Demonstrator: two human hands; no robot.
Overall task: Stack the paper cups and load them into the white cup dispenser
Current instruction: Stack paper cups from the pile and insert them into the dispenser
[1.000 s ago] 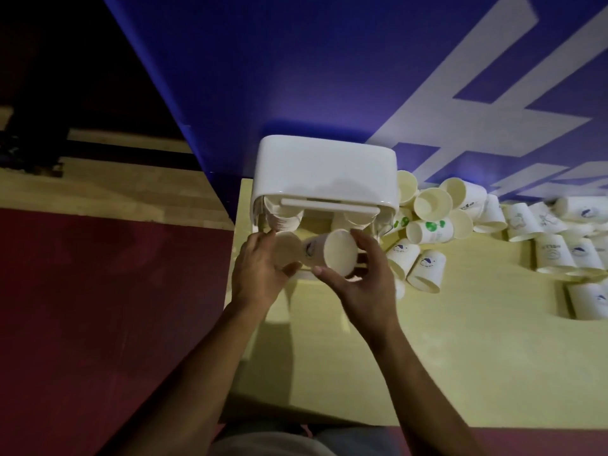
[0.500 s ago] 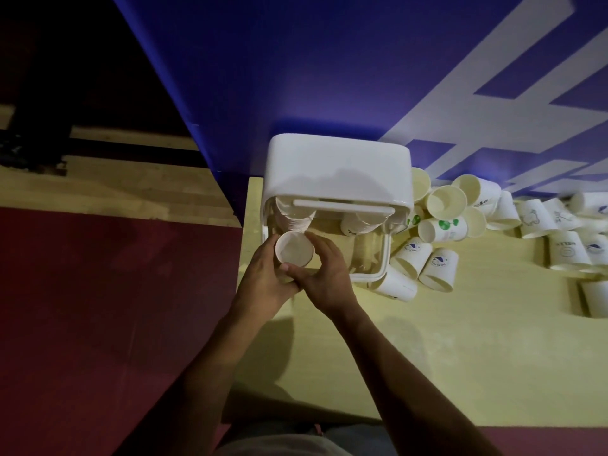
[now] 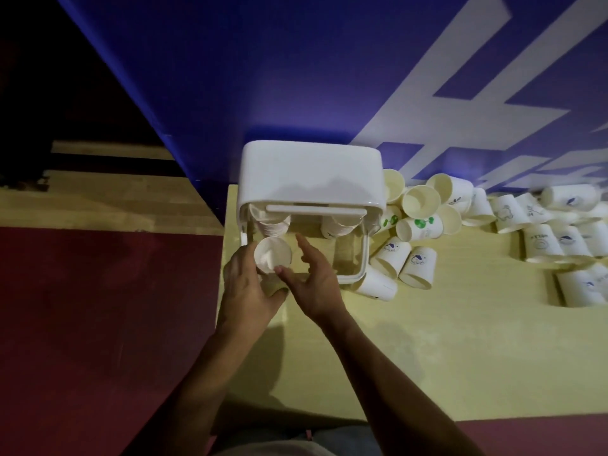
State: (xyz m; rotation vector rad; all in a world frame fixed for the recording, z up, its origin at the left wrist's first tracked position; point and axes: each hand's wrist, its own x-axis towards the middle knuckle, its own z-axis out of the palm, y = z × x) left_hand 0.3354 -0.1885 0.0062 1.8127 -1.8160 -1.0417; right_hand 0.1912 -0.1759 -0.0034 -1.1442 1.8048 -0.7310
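Observation:
The white cup dispenser [image 3: 312, 174] stands on the yellow table against the blue wall, with cup stacks hanging in its left slot [image 3: 271, 223] and right slot [image 3: 339, 227]. Below the left slot, a white paper cup [image 3: 272, 255] sits mouth-up toward me. My left hand [image 3: 250, 291] grips it from the left and underneath. My right hand [image 3: 312, 278] is just right of the cup, fingers spread and fairly straight, thumb tip touching the cup's lower rim.
Several loose paper cups [image 3: 418, 225] lie on their sides to the right of the dispenser, spreading to the right edge [image 3: 559, 245]. The yellow table [image 3: 427, 340] ends at the left by a dark red floor [image 3: 98, 307]. The blue wall [image 3: 296, 77] rises behind.
A second ago my right hand held a cup sideways in front of the dispenser. The cup now sits under the left slot in my left hand, and my right hand's fingers have opened off it.

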